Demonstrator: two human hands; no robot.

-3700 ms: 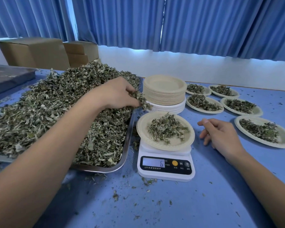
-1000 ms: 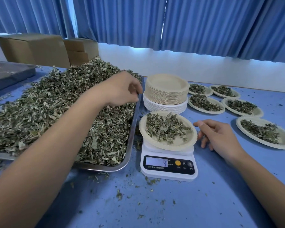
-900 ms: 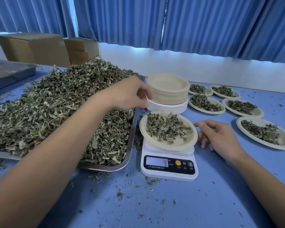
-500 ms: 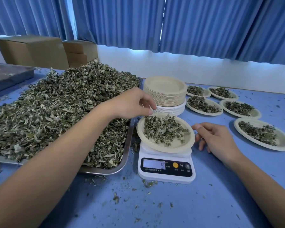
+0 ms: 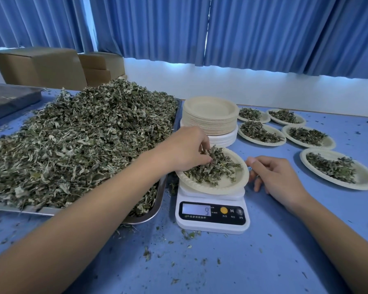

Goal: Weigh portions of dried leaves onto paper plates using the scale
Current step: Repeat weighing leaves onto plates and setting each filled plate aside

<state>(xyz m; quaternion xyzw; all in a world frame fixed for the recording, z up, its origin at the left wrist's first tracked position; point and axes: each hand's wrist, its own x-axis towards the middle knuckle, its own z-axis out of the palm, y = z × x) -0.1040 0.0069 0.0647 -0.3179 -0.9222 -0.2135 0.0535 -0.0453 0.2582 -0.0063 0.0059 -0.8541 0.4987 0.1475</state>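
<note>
A white digital scale (image 5: 212, 217) stands on the blue table, its display reading 9. On it sits a paper plate (image 5: 227, 185) holding a portion of dried leaves (image 5: 215, 168). My left hand (image 5: 183, 149) reaches over the plate's left side, fingertips curled and pinching leaves on the portion. My right hand (image 5: 274, 177) rests on the table just right of the plate, fingers loosely curled, thumb near the rim. A big heap of dried leaves (image 5: 79, 141) fills a metal tray (image 5: 145, 218) at the left.
A stack of unused paper plates (image 5: 210, 117) stands behind the scale. Several filled plates (image 5: 261, 132) lie at the right, the nearest (image 5: 338, 168) by the right hand. Cardboard boxes (image 5: 43, 66) stand at the back left. Leaf crumbs litter the table.
My left hand has moved from the heap in the tray over to the plate on the scale. The reading has gone from 6 to 9. My right hand has shifted closer to the plate.
</note>
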